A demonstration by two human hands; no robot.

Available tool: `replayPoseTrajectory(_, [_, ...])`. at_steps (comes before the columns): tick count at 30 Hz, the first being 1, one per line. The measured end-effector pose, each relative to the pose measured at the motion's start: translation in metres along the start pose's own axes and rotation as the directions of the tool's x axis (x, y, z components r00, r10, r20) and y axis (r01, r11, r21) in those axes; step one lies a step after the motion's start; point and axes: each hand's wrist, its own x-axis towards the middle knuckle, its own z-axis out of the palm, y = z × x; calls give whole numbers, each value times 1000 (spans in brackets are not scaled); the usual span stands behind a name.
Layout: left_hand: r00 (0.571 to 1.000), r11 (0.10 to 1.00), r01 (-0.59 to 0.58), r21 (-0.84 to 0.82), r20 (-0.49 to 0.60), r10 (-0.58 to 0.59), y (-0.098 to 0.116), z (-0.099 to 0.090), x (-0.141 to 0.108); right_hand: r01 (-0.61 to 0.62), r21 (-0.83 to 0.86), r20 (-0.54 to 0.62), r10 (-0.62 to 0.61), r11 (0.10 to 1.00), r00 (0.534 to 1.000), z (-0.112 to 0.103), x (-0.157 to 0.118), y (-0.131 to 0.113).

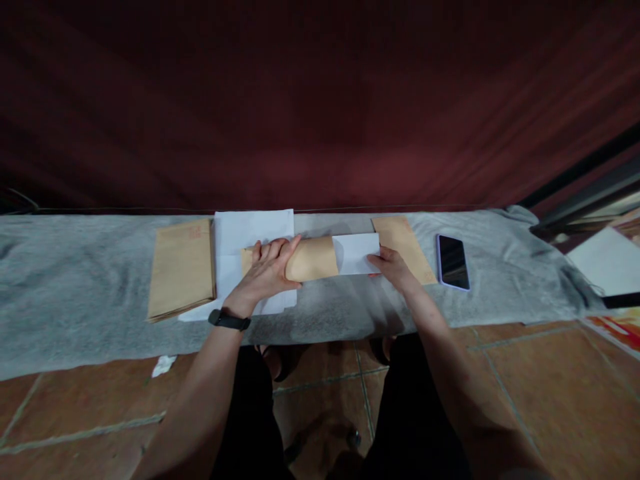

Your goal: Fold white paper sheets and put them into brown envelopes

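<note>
A brown paper envelope (313, 259) lies crosswise in front of me, with a folded white paper (356, 254) sticking out of its right end. My left hand (270, 268) is wrapped over the envelope's left part, thumb and fingers spread across its width. At the paper's right end, my right hand (393, 265) pinches the edge, thumb on top. Under the left hand and envelope is a stack of white sheets (255, 230). Another brown envelope (407, 250) lies just behind and right of my right hand.
A pile of brown envelopes (181, 270) sits at the left of the grey cloth (90, 287). A phone (453, 262) lies at the right. A dark red curtain-like surface (320, 133) stands behind. On the tiled floor is a crumpled white scrap (163, 365).
</note>
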Motion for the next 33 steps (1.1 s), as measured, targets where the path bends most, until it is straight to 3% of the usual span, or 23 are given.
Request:
replayPoseTrajectory(7, [999,999,-38,-7,32,39,17,1,3,-7,-38,-68,5,999,998,17,1,13])
replayPoseTrajectory(11, [997,998,-61,-11,40,62,24,2,4,-69,57,-92,74,996,993,28,0,18])
replayPoseTrajectory(20, [995,995,-95,-29,31,96,26,6,4,-161,265,11,164,951,986,35,-3,16])
replayPoseTrajectory(25, [994,991,-97,-92,44,101,27,4,4,-134,336,70,117,932,991,36,-6,16])
replayPoseTrajectory(33, [993,987,-107,-122,41,113,34,6,7,-71,281,-88,100,957,991,32,0,10])
